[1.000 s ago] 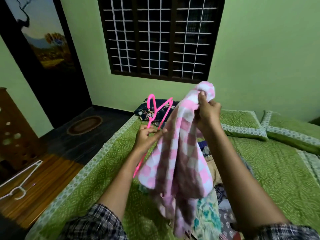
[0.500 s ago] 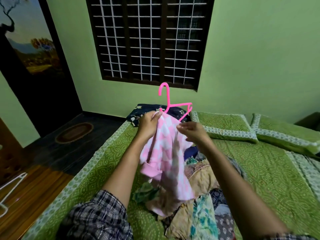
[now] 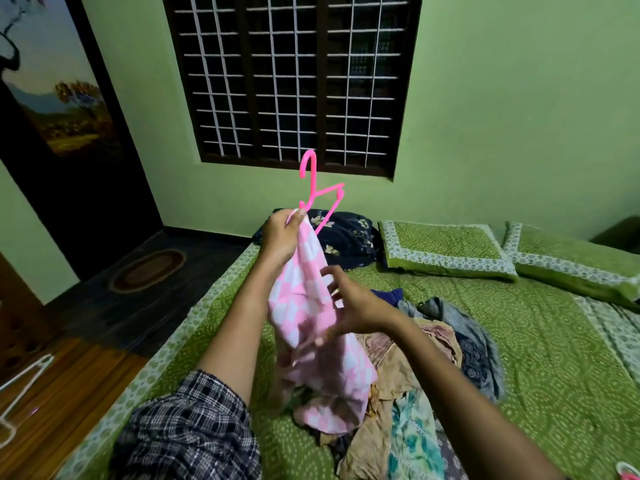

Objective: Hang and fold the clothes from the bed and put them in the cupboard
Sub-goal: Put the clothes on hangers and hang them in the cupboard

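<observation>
Early stage: one garment going on, rest not started. My left hand (image 3: 281, 237) is clenched on the pink hanger (image 3: 320, 192) plus the top of the pink-checked garment (image 3: 313, 327), raised over the bed (image 3: 540, 344). My right hand (image 3: 349, 306), loosely curled, tugs the cloth mid-length. Cloth is soft, limp, bunched. Mixed clothes pile (image 3: 415, 386) on the bed untouched; cupboard not visible.

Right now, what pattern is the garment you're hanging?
Pink and white checks, seen in the head view: garment on the pink hanger.
</observation>
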### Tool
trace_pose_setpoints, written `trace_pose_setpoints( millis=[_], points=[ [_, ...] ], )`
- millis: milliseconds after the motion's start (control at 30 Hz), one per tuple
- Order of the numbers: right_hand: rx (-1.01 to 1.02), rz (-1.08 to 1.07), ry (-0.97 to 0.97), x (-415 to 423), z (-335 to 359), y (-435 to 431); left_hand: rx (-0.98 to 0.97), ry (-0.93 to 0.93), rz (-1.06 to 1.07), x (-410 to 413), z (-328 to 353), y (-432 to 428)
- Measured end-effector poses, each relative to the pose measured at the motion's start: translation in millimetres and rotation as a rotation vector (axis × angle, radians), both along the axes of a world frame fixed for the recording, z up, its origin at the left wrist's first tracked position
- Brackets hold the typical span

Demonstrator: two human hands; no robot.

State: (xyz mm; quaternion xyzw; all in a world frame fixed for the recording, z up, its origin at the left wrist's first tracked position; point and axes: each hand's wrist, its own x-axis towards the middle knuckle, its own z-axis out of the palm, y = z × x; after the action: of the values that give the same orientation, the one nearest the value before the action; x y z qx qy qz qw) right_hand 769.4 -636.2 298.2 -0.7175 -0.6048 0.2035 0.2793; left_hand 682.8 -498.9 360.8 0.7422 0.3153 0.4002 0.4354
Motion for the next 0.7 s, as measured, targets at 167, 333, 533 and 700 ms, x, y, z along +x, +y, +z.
trace_pose_setpoints(
  millis=[167, 333, 533, 700],
  points=[
    [0.116, 0.037, -0.029, 7.3, -20.4, 1.4, 0.014, 0.008, -0.021, -2.4, -2.6, 0.2],
    [0.429, -0.247, 0.350, 9.7, -9.5, 4.8, 0.092, 0.073, 0.011, -1.5, -10.5, 3.0],
    [0.526, -0.445, 0.255, 25.2, 19.7, 5.3, 0.106, 0.050, -0.138, 3.2, -12.8, -7.0],
    [0.498, -0.446, 0.197, 27.0, 29.0, 5.8, 0.206, 0.220, -0.371, 7.1, -28.2, -24.9]
  ],
)
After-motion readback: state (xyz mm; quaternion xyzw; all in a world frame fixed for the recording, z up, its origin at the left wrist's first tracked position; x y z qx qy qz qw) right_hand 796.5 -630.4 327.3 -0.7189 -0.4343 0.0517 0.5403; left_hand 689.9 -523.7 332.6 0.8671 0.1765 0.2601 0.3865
